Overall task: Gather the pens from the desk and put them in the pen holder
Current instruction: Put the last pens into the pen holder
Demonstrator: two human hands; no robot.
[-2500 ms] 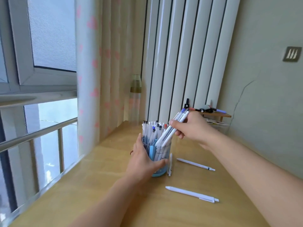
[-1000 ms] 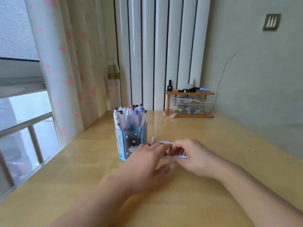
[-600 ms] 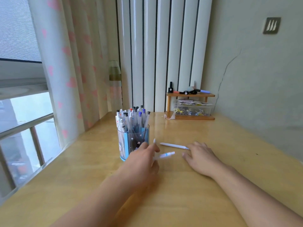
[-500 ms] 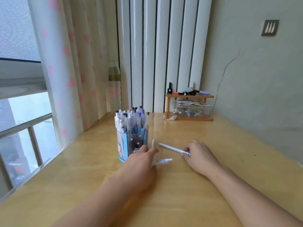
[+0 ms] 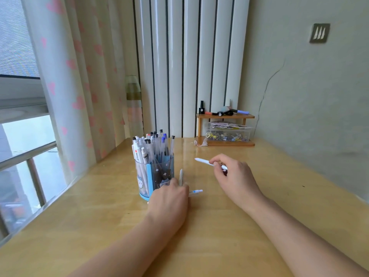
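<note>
A clear and blue pen holder (image 5: 154, 176) packed with several pens (image 5: 151, 144) stands left of the desk's middle. My left hand (image 5: 169, 198) rests just right of its base, its fingers curled over a white pen with a blue tip (image 5: 196, 191) that sticks out to the right. Another white pen (image 5: 181, 176) lies on the desk beside the holder, its near end under my left fingers. My right hand (image 5: 233, 176) pinches a third white pen (image 5: 202, 161) and holds it slightly above the desk, tip pointing left.
A small wooden shelf (image 5: 225, 116) with a clear box (image 5: 227, 133) of clips stands at the back of the desk (image 5: 219, 246). A pink-heart curtain (image 5: 79, 86) and window rail (image 5: 28, 154) run along the left; a wall rises on the right.
My right hand has picked its white pen up off the desk. My left hand, still holding the blue-tipped pen, has moved onto the pen lying beside the holder.
</note>
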